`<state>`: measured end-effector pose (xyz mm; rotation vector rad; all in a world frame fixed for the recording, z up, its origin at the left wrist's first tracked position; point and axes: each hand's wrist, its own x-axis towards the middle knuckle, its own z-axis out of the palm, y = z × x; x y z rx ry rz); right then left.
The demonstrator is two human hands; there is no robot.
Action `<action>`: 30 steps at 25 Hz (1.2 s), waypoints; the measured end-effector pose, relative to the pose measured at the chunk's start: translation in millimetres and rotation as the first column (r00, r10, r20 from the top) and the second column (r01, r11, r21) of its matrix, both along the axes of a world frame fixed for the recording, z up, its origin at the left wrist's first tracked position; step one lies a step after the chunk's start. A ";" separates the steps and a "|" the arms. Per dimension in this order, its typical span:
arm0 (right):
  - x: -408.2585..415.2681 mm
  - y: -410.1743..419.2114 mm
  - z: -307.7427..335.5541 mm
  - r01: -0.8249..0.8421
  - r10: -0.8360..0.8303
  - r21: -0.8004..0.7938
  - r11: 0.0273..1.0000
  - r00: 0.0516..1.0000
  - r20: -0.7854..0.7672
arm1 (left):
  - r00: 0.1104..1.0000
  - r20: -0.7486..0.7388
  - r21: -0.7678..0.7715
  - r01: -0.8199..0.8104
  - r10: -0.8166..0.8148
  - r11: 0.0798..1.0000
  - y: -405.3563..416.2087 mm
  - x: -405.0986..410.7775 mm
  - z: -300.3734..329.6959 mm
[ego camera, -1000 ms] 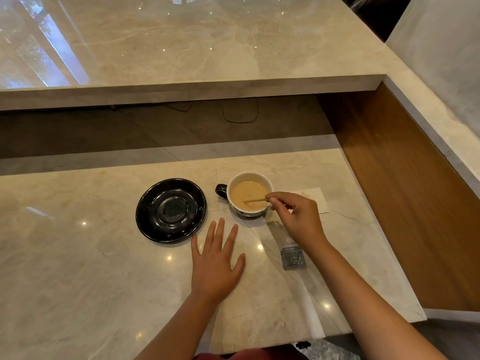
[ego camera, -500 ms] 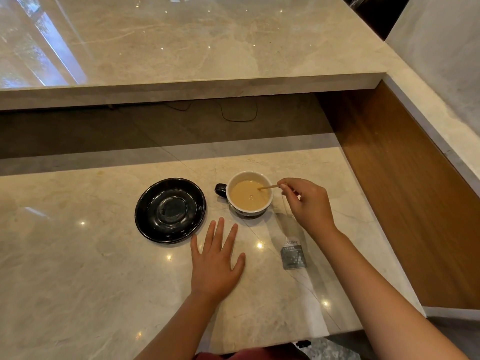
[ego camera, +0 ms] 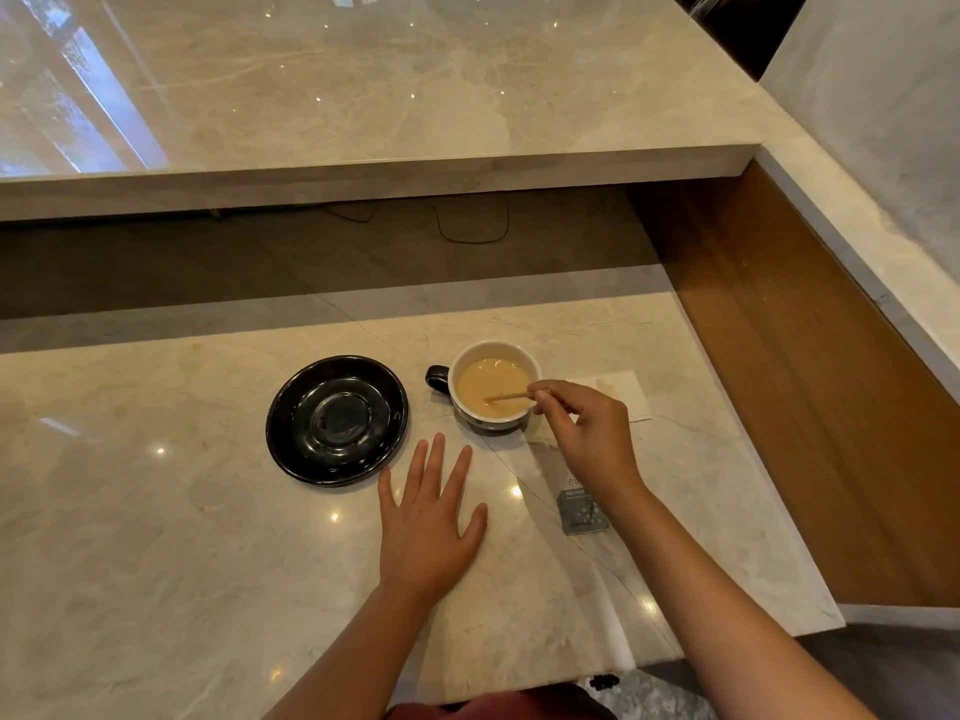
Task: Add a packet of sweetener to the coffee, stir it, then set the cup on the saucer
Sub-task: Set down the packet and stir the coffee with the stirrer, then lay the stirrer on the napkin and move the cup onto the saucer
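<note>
A white-lined cup (ego camera: 493, 350) with a dark handle on its left holds light-brown coffee and stands on the marble counter. My right hand (ego camera: 592, 433) pinches a thin wooden stir stick (ego camera: 506, 395) whose tip dips into the coffee. Left of the cup lies a black glossy saucer (ego camera: 291, 407) with nothing on it. My left hand (ego camera: 428, 522) rests flat on the counter with fingers spread, just in front of the gap between saucer and cup. A grey sweetener packet (ego camera: 582, 514) lies partly under my right wrist.
A white paper napkin (ego camera: 626, 394) lies right of the cup, behind my right hand. A raised marble ledge (ego camera: 363, 174) runs along the back, with a wood-panelled wall (ego camera: 805, 381) at the right. The counter's front edge is close to my body.
My right hand has swung the stir stick around in the cup, from the near side to the far right rim and back toward the front. My left hand, the cup and the saucer stayed put.
</note>
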<state>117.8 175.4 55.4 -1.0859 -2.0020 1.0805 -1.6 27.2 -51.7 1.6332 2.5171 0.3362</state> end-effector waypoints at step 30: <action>111.8 38.8 1.6 0.236 -0.218 0.152 0.960 0.968 -0.125 | 1.000 -0.004 0.005 0.011 -0.011 1.000 0.0 -0.4 1.6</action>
